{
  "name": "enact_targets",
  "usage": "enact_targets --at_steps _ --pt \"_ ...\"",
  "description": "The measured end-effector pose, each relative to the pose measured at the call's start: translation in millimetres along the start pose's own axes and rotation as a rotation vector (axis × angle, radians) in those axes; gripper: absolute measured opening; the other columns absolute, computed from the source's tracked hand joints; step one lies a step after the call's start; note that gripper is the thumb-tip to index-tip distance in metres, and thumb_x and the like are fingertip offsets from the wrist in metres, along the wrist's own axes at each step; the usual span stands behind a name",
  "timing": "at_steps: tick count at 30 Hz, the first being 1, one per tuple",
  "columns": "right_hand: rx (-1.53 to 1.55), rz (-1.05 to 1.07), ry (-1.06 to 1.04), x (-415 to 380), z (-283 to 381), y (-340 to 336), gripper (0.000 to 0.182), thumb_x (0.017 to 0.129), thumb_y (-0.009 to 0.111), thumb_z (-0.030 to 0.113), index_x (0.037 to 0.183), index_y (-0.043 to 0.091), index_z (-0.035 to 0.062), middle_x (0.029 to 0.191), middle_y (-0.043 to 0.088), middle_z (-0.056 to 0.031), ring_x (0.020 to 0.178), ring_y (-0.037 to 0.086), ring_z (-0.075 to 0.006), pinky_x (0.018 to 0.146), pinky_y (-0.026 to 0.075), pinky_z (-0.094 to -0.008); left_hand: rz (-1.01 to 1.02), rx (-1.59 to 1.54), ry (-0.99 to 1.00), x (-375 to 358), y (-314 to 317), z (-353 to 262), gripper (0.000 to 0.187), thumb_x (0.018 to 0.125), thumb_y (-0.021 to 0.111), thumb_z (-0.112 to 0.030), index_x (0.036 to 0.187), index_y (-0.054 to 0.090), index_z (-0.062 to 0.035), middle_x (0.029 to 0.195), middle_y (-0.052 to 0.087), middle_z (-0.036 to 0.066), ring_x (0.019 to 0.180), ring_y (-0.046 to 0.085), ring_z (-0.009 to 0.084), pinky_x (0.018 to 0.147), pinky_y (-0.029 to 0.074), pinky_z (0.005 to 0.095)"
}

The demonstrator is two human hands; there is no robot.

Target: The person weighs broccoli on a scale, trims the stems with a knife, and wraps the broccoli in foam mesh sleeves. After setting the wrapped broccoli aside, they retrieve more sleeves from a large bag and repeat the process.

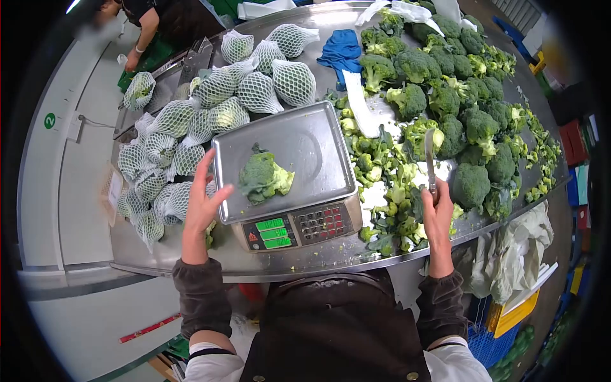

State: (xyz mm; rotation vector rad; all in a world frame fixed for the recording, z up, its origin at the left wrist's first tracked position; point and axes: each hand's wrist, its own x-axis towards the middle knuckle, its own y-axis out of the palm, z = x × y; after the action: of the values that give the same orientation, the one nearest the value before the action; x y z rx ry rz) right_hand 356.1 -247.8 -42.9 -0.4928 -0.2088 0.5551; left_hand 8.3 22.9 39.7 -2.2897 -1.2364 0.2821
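A broccoli head [262, 178] lies on its side on the metal pan of a weighing scale [312, 153], whose green display is lit. My left hand [205, 198] is at the pan's left edge, fingers spread, holding nothing; the broccoli lies just to its right. In my right hand [437, 210] is a knife [430, 159], gripped by its handle with the blade pointing away from me. That hand is above cut broccoli stems and leaves [388, 210], right of the scale.
Broccoli heads in white foam nets [210, 95] are heaped at the left. Loose broccoli [471, 127] fills the right side of the steel table [254, 270]. A blue cloth [341, 54] lies at the back. Another person's arm [147, 32] is at the upper left.
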Motion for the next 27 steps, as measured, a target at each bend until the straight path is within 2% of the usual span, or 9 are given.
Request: enact_targets --at_steps 4,7,10,12,16,18,19,23,27 --pt "-0.075 0.07 0.122 -5 8 -2 0.028 0.085 0.056 0.011 0.11 0.052 -0.0011 0.078 0.052 -0.0067 0.068 0.048 -0.0149 0.064 0.04 -0.0278 0.225 0.186 0.027 4 1 -4 0.1 0.061 0.078 -0.032 0.141 0.024 -0.0048 0.141 0.029 0.019 0.132 0.028 0.0309 0.108 0.023 0.0375" --pt "-0.242 -0.05 -0.329 -9 12 -1 0.028 0.087 0.052 0.01 0.113 0.051 -0.0008 0.107 0.053 -0.0183 0.096 0.051 -0.0316 0.086 0.04 -0.0368 0.328 0.256 0.098 10 15 4 0.117 0.052 0.083 -0.025 0.144 0.012 -0.0089 0.147 0.015 0.02 0.138 0.013 0.0332 0.11 0.017 0.0394" --pt "0.037 0.098 -0.032 -26 33 6 0.032 0.088 0.049 0.015 0.115 0.05 -0.0023 0.086 0.058 -0.0106 0.08 0.056 -0.0218 0.076 0.044 -0.0338 0.322 0.234 0.241 18 37 0 0.119 0.05 0.084 -0.027 0.144 0.013 -0.0121 0.148 0.012 0.019 0.139 0.009 0.0329 0.11 0.018 0.0387" --pt "0.429 0.228 0.049 -35 36 20 0.031 0.087 0.044 0.015 0.113 0.052 -0.0006 0.073 0.055 -0.0043 0.059 0.052 -0.0103 0.055 0.044 -0.0247 0.303 0.133 0.261 26 49 10 0.107 0.049 0.083 -0.023 0.14 0.027 -0.0127 0.144 0.024 0.018 0.135 0.021 0.0331 0.108 0.023 0.0384" --pt "0.517 0.433 0.164 -61 53 41 0.027 0.085 0.046 0.01 0.109 0.051 0.0004 0.07 0.051 -0.0016 0.047 0.045 -0.0074 0.04 0.035 -0.0207 0.222 0.126 0.229 34 64 7 0.07 0.054 0.078 -0.014 0.118 0.05 -0.0047 0.117 0.049 0.012 0.107 0.051 0.0265 0.094 0.039 0.0355" --pt "0.344 0.427 -0.061 -73 59 48 0.027 0.083 0.05 0.007 0.11 0.051 0.0048 0.069 0.051 -0.001 0.05 0.045 -0.0056 0.045 0.038 -0.0235 0.168 -0.47 -0.358 31 76 7 0.065 0.061 0.075 -0.012 0.119 0.048 -0.0013 0.112 0.053 0.011 0.1 0.055 0.0235 0.087 0.045 0.0327" --pt "0.34 0.417 -0.188 -77 63 50 0.029 0.082 0.052 0.008 0.11 0.051 0.0052 0.068 0.053 -0.0028 0.05 0.049 -0.0094 0.047 0.041 -0.0261 0.178 -0.639 -0.457 28 83 0 0.062 0.066 0.071 -0.009 0.121 0.044 0.0014 0.108 0.055 0.011 0.096 0.057 0.0214 0.083 0.048 0.0317" --pt "0.067 0.412 -0.437 -75 82 45 0.029 0.079 0.056 0.013 0.107 0.051 0.0058 0.07 0.059 -0.0093 0.055 0.059 -0.0254 0.054 0.045 -0.0342 0.369 -0.901 -0.611 17 119 -18 0.066 0.071 0.069 -0.009 0.127 0.036 -0.0006 0.113 0.054 0.012 0.1 0.056 0.0231 0.088 0.048 0.0358" --pt "-0.087 0.418 -0.356 -72 79 35 0.023 0.08 0.056 0.018 0.098 0.048 0.0059 0.081 0.062 -0.0152 0.063 0.06 -0.0341 0.054 0.046 -0.0417 0.5 -0.925 -0.666 12 146 -40 0.07 0.072 0.069 -0.01 0.13 0.031 -0.0004 0.114 0.053 0.012 0.102 0.055 0.0239 0.089 0.047 0.0363"
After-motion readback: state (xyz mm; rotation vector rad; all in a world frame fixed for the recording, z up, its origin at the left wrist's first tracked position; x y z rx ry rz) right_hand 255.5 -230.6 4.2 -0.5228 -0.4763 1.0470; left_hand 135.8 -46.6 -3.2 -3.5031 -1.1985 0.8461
